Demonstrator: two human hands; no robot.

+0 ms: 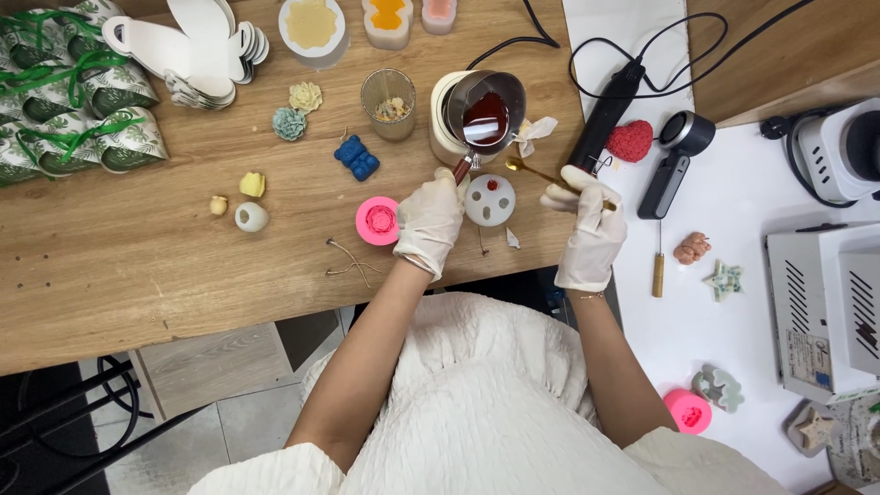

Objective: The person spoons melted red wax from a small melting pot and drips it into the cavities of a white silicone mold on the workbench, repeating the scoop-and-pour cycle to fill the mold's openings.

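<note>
Left hand (429,220) grips the pitcher (484,115) handle, red wax inside, at twelve o'clock of the white mould (489,201). Right hand (587,220) pinches a gold spoon (532,170) at the mould's three o'clock.

A small home craft workshop for candle making — a wooden worktop (183,266) carries a metal pitcher of red wax (484,117), a pink silicone mould (377,220) and shaped candles — with a hotplate (839,151) at its right edge.

Metal pitcher (484,115) of red wax, tilted, white mould (489,201) below
</note>
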